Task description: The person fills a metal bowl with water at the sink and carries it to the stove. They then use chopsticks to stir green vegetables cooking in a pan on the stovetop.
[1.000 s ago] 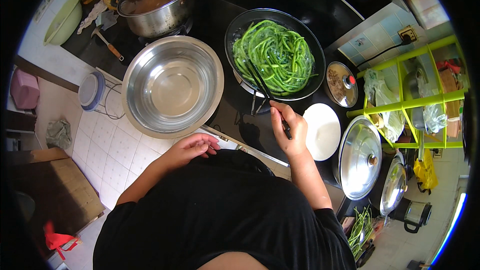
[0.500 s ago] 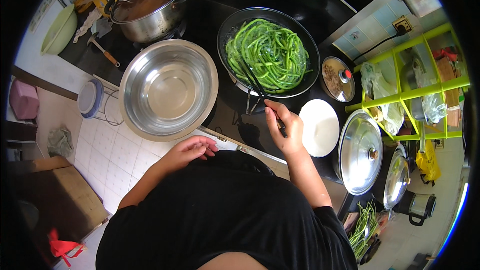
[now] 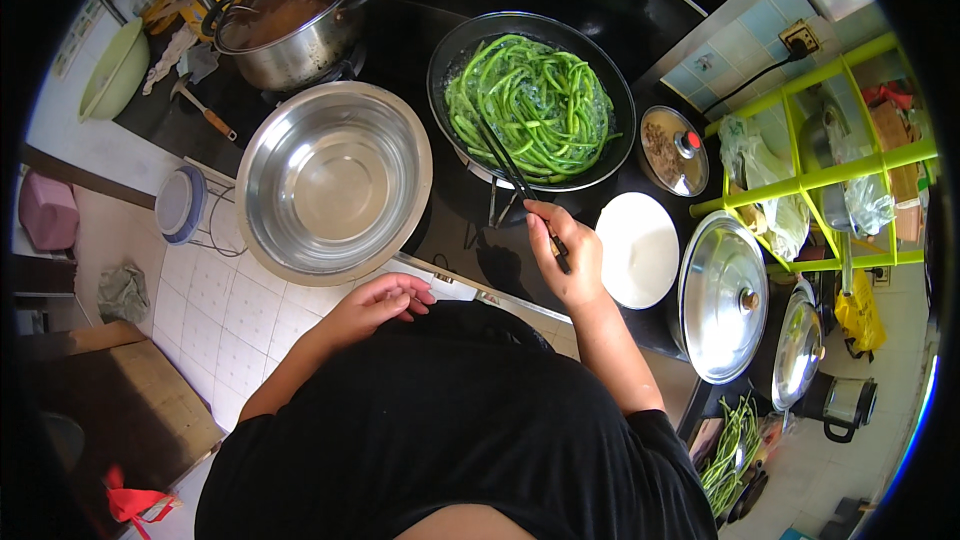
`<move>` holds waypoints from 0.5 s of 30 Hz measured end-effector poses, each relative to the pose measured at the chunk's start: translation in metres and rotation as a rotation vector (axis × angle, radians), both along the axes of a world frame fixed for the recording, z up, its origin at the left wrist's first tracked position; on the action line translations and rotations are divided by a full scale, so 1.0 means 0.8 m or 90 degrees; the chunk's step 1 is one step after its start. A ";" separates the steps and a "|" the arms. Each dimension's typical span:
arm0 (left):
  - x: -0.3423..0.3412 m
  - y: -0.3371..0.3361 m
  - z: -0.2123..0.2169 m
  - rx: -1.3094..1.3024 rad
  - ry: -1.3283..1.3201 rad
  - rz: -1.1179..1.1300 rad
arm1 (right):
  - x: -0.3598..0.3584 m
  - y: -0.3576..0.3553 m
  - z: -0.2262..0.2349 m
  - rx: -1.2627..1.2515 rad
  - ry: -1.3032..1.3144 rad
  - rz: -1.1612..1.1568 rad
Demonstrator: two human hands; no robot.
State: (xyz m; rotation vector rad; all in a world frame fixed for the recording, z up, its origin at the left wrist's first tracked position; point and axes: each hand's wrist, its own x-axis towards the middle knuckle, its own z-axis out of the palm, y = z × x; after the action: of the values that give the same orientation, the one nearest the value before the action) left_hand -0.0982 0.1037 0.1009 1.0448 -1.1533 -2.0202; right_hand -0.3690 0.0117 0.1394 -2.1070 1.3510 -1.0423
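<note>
Black chopsticks gripped in right hand, tips among green beans; left hand loosely curled, free.

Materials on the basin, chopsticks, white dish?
Basin: probably stainless steel, polished; bright streaked reflections inside.
Chopsticks: black, smooth-looking; plastic, lacquered wood or metal, can't tell.
White dish: smooth, uniform white; perhaps ceramic, though plastic could look similar.

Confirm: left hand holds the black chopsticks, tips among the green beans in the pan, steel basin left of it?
Wrong hand: the head view shows the right hand holding the black chopsticks. Tips among the green beans in the pan, steel basin left of it: correct.
</note>
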 end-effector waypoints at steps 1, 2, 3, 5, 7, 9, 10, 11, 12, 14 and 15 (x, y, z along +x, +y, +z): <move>0.000 0.000 0.001 0.000 -0.002 0.001 | 0.000 0.000 -0.001 -0.005 0.000 0.000; 0.000 0.000 0.000 0.001 -0.001 0.002 | 0.001 0.000 0.000 -0.002 -0.001 0.000; 0.000 0.001 0.000 0.001 -0.001 0.003 | 0.002 0.000 0.001 0.000 -0.002 0.000; 0.000 0.001 -0.001 0.000 0.002 0.004 | 0.001 0.000 0.002 0.007 -0.008 0.000; 0.000 0.001 0.000 -0.001 0.005 0.004 | 0.000 0.000 0.000 0.015 -0.018 -0.001; 0.000 0.001 -0.002 -0.001 0.004 0.004 | 0.000 0.000 0.000 0.020 -0.016 -0.001; 0.000 0.001 -0.002 -0.001 0.005 0.004 | 0.000 0.000 0.000 0.023 -0.015 -0.001; 0.000 0.000 -0.003 -0.001 0.004 0.004 | -0.001 0.000 -0.001 0.019 -0.017 -0.001; 0.000 0.000 -0.003 -0.001 0.004 0.003 | -0.001 -0.001 -0.002 0.015 -0.018 -0.001; 0.000 -0.001 -0.002 0.000 0.004 0.003 | -0.001 -0.002 -0.003 0.015 -0.021 0.001; 0.000 -0.001 -0.001 0.001 0.005 0.003 | -0.001 -0.002 -0.002 0.019 -0.022 0.001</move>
State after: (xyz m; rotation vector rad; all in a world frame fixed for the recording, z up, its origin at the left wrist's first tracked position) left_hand -0.0979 0.1028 0.0998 1.0388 -1.1456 -2.0198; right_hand -0.3694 0.0104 0.1376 -2.0589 1.3400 -1.0467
